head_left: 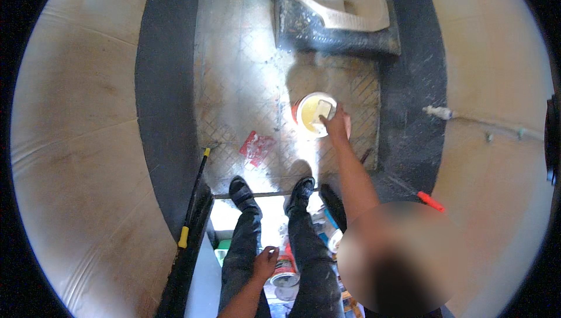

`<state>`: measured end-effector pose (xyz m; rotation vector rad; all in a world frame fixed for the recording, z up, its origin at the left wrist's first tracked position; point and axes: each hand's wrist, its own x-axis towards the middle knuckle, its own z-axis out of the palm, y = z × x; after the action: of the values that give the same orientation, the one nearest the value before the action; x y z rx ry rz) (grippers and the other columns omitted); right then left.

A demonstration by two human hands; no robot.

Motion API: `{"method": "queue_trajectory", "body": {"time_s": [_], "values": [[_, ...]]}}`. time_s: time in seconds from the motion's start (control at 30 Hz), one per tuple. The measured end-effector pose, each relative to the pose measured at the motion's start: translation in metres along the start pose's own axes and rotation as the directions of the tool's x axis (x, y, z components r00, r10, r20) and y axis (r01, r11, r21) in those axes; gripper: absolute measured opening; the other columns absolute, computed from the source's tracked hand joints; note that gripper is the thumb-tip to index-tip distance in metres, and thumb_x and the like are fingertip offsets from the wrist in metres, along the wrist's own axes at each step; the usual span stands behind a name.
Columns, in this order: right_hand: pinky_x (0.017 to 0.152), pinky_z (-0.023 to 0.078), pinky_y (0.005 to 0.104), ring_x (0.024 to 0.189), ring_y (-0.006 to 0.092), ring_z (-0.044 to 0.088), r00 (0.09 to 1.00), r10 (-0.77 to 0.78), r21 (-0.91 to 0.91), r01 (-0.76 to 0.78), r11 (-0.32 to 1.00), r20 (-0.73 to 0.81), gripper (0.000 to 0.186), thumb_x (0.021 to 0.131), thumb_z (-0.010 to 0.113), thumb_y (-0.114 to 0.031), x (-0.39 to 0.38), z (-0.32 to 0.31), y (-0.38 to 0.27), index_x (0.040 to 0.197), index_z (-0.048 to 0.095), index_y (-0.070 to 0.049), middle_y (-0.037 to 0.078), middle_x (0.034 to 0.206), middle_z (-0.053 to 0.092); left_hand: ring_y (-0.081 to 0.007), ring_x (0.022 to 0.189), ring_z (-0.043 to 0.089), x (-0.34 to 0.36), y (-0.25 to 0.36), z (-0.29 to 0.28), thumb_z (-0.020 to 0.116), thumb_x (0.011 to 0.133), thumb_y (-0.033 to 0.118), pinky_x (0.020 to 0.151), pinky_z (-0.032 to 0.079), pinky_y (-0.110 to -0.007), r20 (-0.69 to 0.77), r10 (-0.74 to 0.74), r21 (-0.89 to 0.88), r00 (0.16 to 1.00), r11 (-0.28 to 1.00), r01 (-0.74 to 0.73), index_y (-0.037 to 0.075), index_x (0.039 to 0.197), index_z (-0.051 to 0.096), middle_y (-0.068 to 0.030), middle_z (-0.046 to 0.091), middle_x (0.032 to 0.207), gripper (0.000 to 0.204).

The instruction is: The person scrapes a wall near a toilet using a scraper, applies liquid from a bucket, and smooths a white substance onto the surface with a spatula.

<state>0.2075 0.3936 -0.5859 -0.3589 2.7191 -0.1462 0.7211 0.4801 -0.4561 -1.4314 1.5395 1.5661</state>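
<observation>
A small bucket [297, 113] with a white rim and reddish outside stands on the tiled floor, holding pale yellow contents. My right hand [338, 125] reaches to its right side and grips a pale, flat rectangular block [323, 109] over the bucket's mouth; the block's exact kind is unclear. My left hand [266, 263] hangs low by my legs with its fingers curled, and whatever may be in them is too small to make out. Left of the bucket lies a crumpled red and clear plastic packet [256, 148] on the floor.
A squat toilet [342, 2] sits on a raised dark block at the far end. A black pole with yellow ends [196, 195] leans at the left wall. At right are a red-handled tool [430, 201] and a white tap [438, 111]. A red container [284, 268] stands behind the doorway sill.
</observation>
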Motion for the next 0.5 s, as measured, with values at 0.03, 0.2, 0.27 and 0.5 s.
{"method": "queue_trajectory", "body": {"time_s": [0.03,0.2,0.27,0.5], "values": [[0.09,0.055,0.0479,0.103,0.0444,0.067,0.994,0.077,-0.056,-0.073,0.996,0.08,0.079,0.076,0.085,-0.039,0.01,0.011,-0.004,0.139,0.05,-0.008,0.027,0.115,0.067,-0.0277,0.071,0.07,0.002,0.002,0.001,0.064,0.099,0.034,0.066,0.054,-0.041,0.0,0.035,-0.065,0.999,0.997,-0.035,0.008,0.112,0.067,-0.0156,0.07,0.077,0.029],[0.09,0.057,0.0474,0.113,0.0366,0.066,0.96,0.274,-0.056,-0.271,0.961,0.061,0.06,0.091,0.07,-0.03,0.069,0.101,0.05,0.146,0.045,-0.02,0.02,0.121,0.066,-0.0208,0.066,0.067,0.019,0.056,-0.014,0.06,0.101,0.027,0.062,0.052,-0.036,0.02,0.104,-0.12,0.994,0.988,-0.101,0.007,0.114,0.066,-0.0115,0.067,0.073,0.024],[0.089,0.057,0.0467,0.111,0.0365,0.067,0.963,0.264,-0.085,-0.259,0.962,0.055,0.057,0.09,0.068,-0.026,0.081,0.136,0.073,0.143,0.048,-0.017,0.02,0.121,0.066,-0.0215,0.07,0.068,0.024,0.041,0.0,0.059,0.102,0.028,0.064,0.052,-0.036,0.031,0.062,-0.2,0.998,0.978,-0.055,0.007,0.116,0.065,-0.0131,0.068,0.077,0.026],[0.088,0.055,0.0433,0.107,0.0373,0.066,0.973,0.186,0.499,-0.096,0.861,-0.133,0.053,0.082,0.061,-0.009,0.035,0.138,0.103,0.134,0.055,-0.003,0.023,0.122,0.065,-0.0246,0.075,0.072,0.015,0.05,0.022,0.057,0.103,0.035,0.069,0.054,-0.038,0.094,-0.031,-0.183,0.995,0.982,0.048,0.007,0.116,0.065,-0.0157,0.071,0.081,0.032]]}}
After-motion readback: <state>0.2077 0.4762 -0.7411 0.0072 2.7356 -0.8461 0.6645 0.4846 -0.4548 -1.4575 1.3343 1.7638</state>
